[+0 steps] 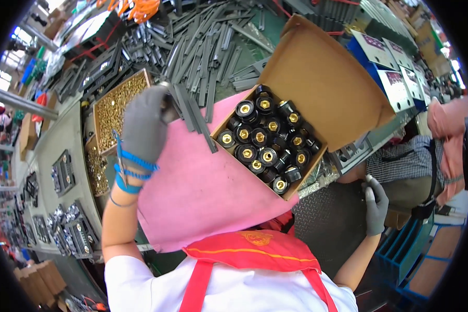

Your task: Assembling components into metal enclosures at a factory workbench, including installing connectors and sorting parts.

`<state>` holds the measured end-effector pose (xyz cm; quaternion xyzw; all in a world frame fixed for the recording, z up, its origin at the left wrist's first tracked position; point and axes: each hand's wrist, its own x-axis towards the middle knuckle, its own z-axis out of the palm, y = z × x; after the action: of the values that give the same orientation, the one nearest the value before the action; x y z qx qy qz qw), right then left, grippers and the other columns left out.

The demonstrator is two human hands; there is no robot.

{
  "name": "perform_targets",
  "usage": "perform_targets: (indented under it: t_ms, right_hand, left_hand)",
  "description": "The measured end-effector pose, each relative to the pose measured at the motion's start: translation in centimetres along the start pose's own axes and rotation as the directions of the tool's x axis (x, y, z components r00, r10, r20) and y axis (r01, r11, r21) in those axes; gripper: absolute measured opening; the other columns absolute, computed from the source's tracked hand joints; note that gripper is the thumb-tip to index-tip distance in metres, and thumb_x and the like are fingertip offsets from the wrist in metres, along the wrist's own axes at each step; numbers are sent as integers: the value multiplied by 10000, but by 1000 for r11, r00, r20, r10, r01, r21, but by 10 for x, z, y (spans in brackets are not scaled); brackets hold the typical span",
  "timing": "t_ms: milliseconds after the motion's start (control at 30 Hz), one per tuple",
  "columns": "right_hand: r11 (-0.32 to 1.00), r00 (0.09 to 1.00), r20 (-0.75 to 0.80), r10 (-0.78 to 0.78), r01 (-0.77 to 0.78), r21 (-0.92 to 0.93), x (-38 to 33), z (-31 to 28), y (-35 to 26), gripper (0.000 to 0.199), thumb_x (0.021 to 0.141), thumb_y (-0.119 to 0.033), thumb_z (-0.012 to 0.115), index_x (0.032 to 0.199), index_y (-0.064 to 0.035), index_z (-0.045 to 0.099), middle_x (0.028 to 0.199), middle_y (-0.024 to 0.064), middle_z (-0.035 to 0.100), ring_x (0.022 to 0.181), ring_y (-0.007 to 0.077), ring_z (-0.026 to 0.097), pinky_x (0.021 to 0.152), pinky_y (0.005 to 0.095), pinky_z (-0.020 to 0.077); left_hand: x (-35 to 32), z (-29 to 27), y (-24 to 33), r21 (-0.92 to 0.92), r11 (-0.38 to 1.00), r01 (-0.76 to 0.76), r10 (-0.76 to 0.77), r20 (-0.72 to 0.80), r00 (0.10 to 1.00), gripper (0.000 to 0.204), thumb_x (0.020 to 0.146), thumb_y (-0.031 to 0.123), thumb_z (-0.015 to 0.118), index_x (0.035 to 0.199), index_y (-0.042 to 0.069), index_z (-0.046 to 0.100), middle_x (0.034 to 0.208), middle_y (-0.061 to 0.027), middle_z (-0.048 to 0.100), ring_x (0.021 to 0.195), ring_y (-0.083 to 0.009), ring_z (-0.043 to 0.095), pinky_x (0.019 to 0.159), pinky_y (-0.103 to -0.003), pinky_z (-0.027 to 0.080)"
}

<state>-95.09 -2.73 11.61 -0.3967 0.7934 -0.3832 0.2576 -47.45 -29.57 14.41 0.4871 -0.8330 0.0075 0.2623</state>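
Dark rounded piece [168, 106] in the grip of the gray-gloved left hand [145, 125], showing at the right side of the glove, a metallic glint at its far end. Fingers curled closed around it, largely hidden under the back of the hand; exact shape too blurred to tell. Blue bands [135, 167] around the wrist just below. Immediately right of the piece, loose gray strips [195, 112], angled across the far edge of a pink sheet [208, 192]; cannot tell whether touching the piece. Close on the left, partly behind the hand, a shallow tray [147, 78] of small brass pieces [112, 114]. Farther right, well apart from the grip, an open cardboard box [330, 86], tilted to the edges of the sheet beneath, flap spread toward the far right, packed with black round parts [260, 137] with brass-colored centers. Beyond the box on the near right, the gloved right hand [377, 208], fingers partly bent; cannot tell whether gripping anything at the pale fingertips. Close by on the right, a co-worker's checked garment [405, 166]. On the far side, a large heap of gray strips.
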Motion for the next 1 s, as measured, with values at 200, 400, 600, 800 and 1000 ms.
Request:
perform_targets:
  t_ms: [200,400,600,800,1000]
  right_hand:
    - [887,895,-64,-441,446,122,46,1,-104,326,982,-97,535,1267,47,596,1243,113,634,1155,192,597,999,320,456]
    - [637,674,86,-734,726,-260,168,38,-264,296,932,-198,609,1163,-26,673,1130,121,704,1055,195,657,928,300,479]
    - [329,659,270,-702,637,-698,342,86,-398,411,980,-401,465,1207,-96,619,1232,174,637,1134,355,603,978,443,461]
    - [430,750,215,-626,562,-707,442,123,-393,543,970,-520,431,1239,-91,626,1245,193,634,1189,350,584,1005,415,439]
    - [539,765,222,-605,598,-592,408,129,-379,562,926,-516,545,878,17,717,826,206,692,791,311,671,753,384,496]
  left_hand:
    - [-1,46,100,-259,915,-310,366,210,907,532,701,89,762,1200,93,578,1151,-101,615,1080,-306,575,982,-443,418]
    - [-1,33,75,-544,812,-211,344,156,926,642,724,140,794,1306,54,536,1276,-172,567,1154,-356,553,1002,-440,437]
    - [17,23,28,-541,836,-90,124,26,992,477,769,77,761,1217,51,597,1120,-162,635,886,-302,641,771,-373,531]
    - [-19,69,32,-782,587,208,-153,146,977,232,860,50,682,1092,54,661,1008,-121,675,901,-284,657,746,-350,522]
    - [-35,89,26,-780,556,288,-277,152,949,183,865,28,661,1046,52,671,941,-122,684,852,-295,662,723,-366,525]
